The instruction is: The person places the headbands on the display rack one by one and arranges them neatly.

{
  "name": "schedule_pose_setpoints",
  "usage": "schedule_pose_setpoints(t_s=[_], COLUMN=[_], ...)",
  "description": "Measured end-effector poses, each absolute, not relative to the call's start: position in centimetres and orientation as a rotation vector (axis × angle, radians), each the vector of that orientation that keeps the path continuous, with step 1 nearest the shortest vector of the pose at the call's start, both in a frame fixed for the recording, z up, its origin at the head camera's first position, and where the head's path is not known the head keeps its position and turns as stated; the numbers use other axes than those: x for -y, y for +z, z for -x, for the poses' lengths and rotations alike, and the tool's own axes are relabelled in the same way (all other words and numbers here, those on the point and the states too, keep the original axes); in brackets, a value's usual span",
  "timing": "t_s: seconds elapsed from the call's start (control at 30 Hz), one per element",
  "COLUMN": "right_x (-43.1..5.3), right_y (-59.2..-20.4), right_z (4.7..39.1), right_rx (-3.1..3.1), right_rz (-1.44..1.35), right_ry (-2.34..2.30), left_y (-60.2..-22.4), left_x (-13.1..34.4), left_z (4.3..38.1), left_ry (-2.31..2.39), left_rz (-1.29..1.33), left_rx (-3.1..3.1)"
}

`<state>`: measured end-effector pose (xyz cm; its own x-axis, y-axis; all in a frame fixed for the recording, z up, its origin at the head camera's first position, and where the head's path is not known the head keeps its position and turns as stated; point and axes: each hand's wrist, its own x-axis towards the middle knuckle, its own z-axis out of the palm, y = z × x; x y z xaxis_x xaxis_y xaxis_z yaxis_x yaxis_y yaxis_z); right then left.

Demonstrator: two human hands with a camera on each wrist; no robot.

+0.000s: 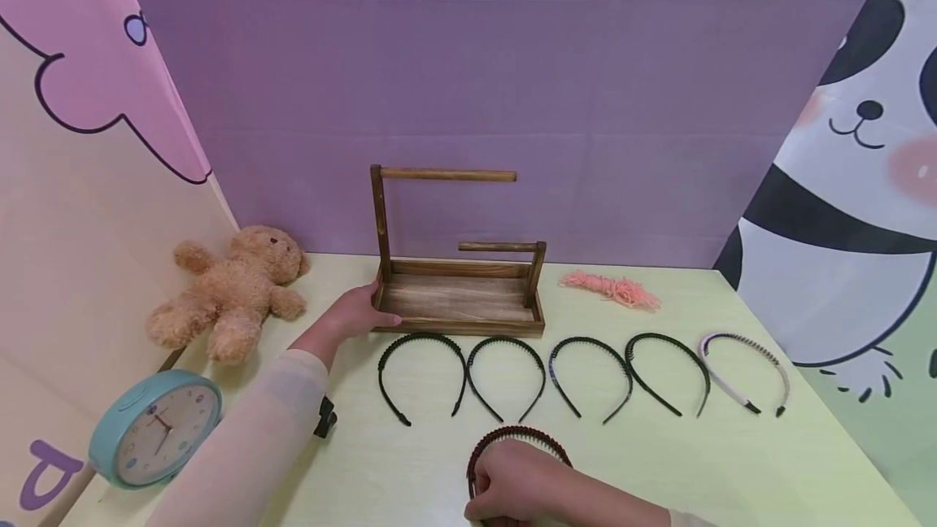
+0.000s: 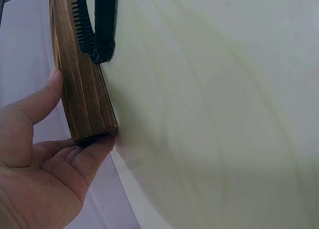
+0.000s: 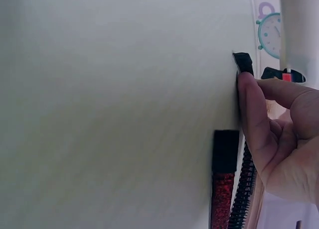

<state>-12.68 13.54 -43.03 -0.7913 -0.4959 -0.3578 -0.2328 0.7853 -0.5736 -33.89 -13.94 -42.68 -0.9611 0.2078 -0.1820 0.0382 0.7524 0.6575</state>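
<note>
My left hand (image 1: 359, 313) holds the left end of a brown wooden rack (image 1: 454, 299) with a shallow tray and two bars; the thumb lies at its front side, the fingers at the end. In the left wrist view, the rack's corner (image 2: 89, 104) sits between thumb and fingers. Nearer to me, my right hand (image 1: 516, 482) pinches one end of a dark red toothed headband (image 1: 520, 431). The right wrist view shows the headband's other, glittery red arm (image 3: 222, 189) below the fingers. The hand covers part of this headband in the head view.
Several headbands form a row before the rack, from a black one (image 1: 423, 337) to a white one (image 1: 713, 368). Pink yarn (image 1: 615, 289) lies right of the rack. At left are a teddy bear (image 1: 245, 291) and a blue alarm clock (image 1: 164, 429).
</note>
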Motion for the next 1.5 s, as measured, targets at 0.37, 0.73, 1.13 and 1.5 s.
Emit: schedule_pose_setpoints(t_s=[0.37, 0.73, 1.13, 1.5], right_x=[-14.3, -15.7, -16.3, -16.0], right_y=[-41.2, -37.1, -35.6, -35.2], right_z=[11.4, 11.7, 13.1, 14.6], right_rx=[-2.458, -2.415, -2.350, -2.591], right_rz=[0.835, 0.768, 0.660, 0.677], right_ry=[-0.610, -0.915, -1.167, -1.185], left_y=[-42.5, -42.6, -42.4, -42.8], left_x=[13.9, 13.9, 14.0, 14.1], left_z=[33.6, 33.8, 33.5, 33.9], left_ry=[1.004, 1.003, 0.993, 1.016], left_rz=[-0.181, -0.188, -0.209, -0.189], left_rx=[-2.709, -2.720, -2.704, -2.725])
